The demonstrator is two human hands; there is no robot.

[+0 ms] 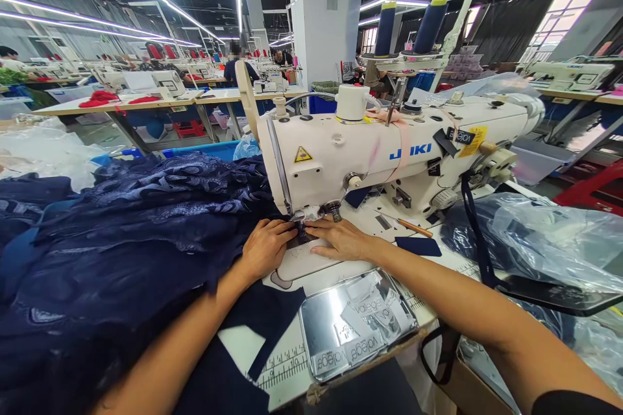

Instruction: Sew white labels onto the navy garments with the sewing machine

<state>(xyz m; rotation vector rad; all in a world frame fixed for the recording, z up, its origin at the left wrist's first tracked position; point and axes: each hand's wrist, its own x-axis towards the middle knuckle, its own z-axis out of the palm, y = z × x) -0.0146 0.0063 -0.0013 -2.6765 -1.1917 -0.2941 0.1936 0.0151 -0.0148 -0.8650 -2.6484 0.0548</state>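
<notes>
At the needle area of a white sewing machine, both hands are close together on the machine bed. My left hand is closed on the edge of navy fabric, its fingers together and tips beside the presser foot. From the other side, my right hand reaches in with fingers stretched out and thumb apart. Its fingertips touch the work beside the foot; the stitching point itself is mostly hidden. The navy fabric, with paler lace-like patterning, heaps up to the left of the machine.
A metal tray holding printed labels sits at the front edge. An orange-handled tool and a navy scrap lie right of my hands. Plastic-wrapped goods are farther right. Thread cones stand behind the machine.
</notes>
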